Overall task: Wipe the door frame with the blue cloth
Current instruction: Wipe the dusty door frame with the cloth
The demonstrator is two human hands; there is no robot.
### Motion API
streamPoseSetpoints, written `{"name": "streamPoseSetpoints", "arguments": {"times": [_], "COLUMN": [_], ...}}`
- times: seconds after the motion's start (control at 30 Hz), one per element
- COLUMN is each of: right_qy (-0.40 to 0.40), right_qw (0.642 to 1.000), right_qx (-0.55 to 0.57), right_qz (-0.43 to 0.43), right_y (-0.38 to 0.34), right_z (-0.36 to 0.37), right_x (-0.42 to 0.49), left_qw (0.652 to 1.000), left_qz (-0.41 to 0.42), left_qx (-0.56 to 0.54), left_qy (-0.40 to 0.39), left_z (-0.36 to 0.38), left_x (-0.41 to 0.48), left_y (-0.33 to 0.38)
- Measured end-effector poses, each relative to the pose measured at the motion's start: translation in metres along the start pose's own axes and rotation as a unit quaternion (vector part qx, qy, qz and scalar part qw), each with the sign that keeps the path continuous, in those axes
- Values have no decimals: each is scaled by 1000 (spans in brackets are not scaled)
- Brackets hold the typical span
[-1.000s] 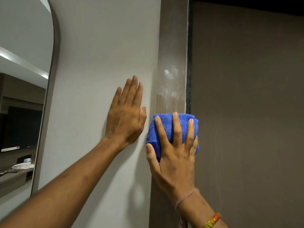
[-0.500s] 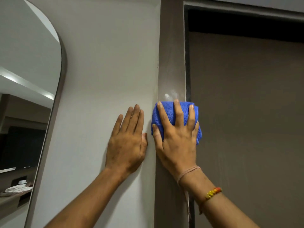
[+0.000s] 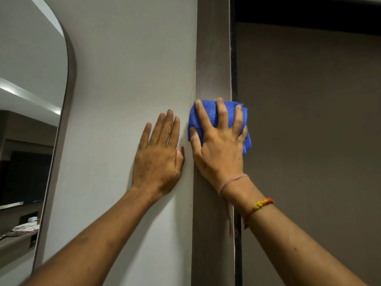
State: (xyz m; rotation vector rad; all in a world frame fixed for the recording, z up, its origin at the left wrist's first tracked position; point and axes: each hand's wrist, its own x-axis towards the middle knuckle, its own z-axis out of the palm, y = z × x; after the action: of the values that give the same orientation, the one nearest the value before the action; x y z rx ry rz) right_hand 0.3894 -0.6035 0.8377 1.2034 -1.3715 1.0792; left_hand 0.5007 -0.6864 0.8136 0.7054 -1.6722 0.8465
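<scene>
A brown door frame (image 3: 213, 58) runs vertically through the middle of the view. A folded blue cloth (image 3: 207, 118) is pressed flat against it at mid-height by my right hand (image 3: 218, 145), fingers spread over the cloth. The cloth overhangs the frame's right edge toward the door. My left hand (image 3: 158, 157) lies flat on the pale wall (image 3: 134, 69) just left of the frame, fingers together, holding nothing.
A brown door (image 3: 309, 131) fills the right side, with a dark gap (image 3: 234, 69) beside the frame. An arched mirror (image 3: 28, 120) with a dark rim hangs on the wall at the left, reflecting a room.
My right hand has slid the blue cloth up the frame, over the whitish smear that showed above it. That smear is gone from sight. The left hand stays on the wall.
</scene>
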Motion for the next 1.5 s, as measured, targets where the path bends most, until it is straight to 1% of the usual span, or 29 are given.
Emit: {"name": "streamPoseSetpoints", "arguments": {"times": [0.07,0.17,0.27,0.4,0.47,0.53,0.6,0.67,0.73,0.8,0.87,0.93,1.03,1.1,1.2,1.27,1.3,1.43,1.5], "right_qy": [6,8,-17,-20,-21,-14,0,10,1,-18,-21,-22,-26,-7,15,-7,-20,-28,-29], "right_qw": [1000,1000,1000,999,999,1000,1000,999,999,999,999,998,999,1000,999,999,999,997,998], "right_qx": [-5,-4,-15,-10,-5,-10,-18,-13,5,10,6,-2,-10,-15,-20,-19,-19,-29,-26], "right_qz": [0,-2,-18,-47,-31,-14,-20,-32,-38,-35,-44,-54,-31,-24,-29,-35,-39,-67,-49], "right_y": [-1,-1,4,12,7,0,-2,2,7,12,14,11,5,1,0,4,8,12,5], "right_z": [2,4,2,-7,-10,-8,-5,-2,0,0,-4,-10,-16,-9,1,2,0,-6,-7], "right_x": [5,-26,-50,4,37,51,38,-1,-47,-70,-51,-3,56,48,-20,-56,-60,-13,21], "left_qw": [1000,1000,1000,1000,1000,1000,1000,1000,1000,1000,1000,1000,1000,1000,1000,1000,1000,1000,1000], "left_qz": [2,5,1,-1,-1,0,-1,2,1,-1,-2,-4,-1,0,2,2,2,-1,-2], "left_qx": [0,-6,-9,-4,-1,2,0,-3,-5,-4,-5,-4,4,4,-1,-3,-3,-3,0], "left_qy": [2,5,6,8,11,13,14,9,6,5,4,8,12,11,7,5,5,1,5], "left_z": [1,1,1,0,1,0,0,0,0,1,1,0,0,1,0,0,-1,0,0], "left_x": [-1,-1,-3,-1,-2,-2,-1,-1,-2,-2,-2,-2,-1,-1,-1,-2,-2,-2,-1], "left_y": [-1,-1,0,1,1,1,1,0,0,0,1,1,1,1,0,0,0,2,1]}}
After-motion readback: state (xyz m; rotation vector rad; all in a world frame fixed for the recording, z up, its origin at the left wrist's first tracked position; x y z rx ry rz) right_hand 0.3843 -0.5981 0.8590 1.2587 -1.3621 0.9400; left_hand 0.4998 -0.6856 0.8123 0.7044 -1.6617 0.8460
